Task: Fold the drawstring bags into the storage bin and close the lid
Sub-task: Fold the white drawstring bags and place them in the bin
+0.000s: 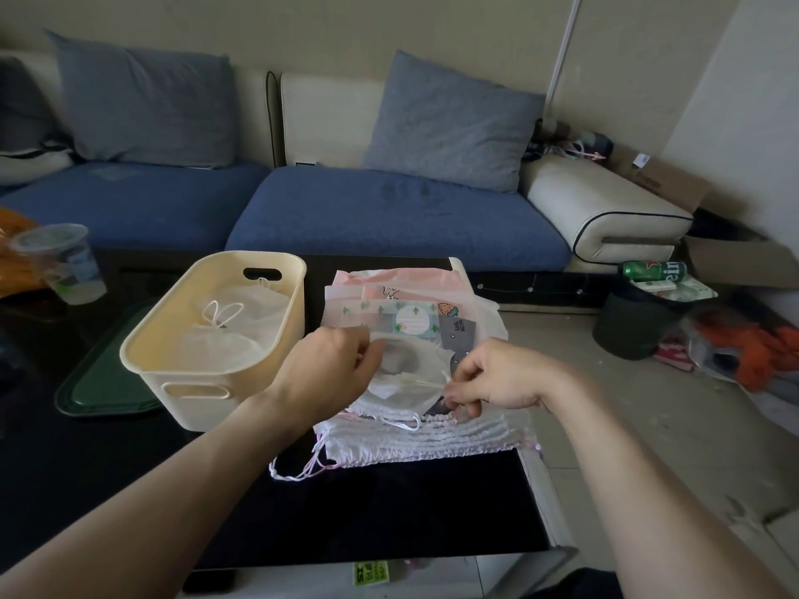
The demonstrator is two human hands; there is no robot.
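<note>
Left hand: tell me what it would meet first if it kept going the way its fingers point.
The left hand points right, across the white drawstring bag it pinches. Straight on, it would probably meet the right hand holding the bag's other side, though depth is unclear.

Dim, soft indoor light; wide-angle bending at the edges, corners darkened, focus slightly soft.

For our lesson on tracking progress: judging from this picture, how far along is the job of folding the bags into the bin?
Done: some folded white bags already lie inside the cream storage bin. In hand: the left hand and right hand both pinch a small white bag above the pile. Left: the stack of drawstring bags on the table, and the green lid lying under the bin, not yet fitted.
</note>
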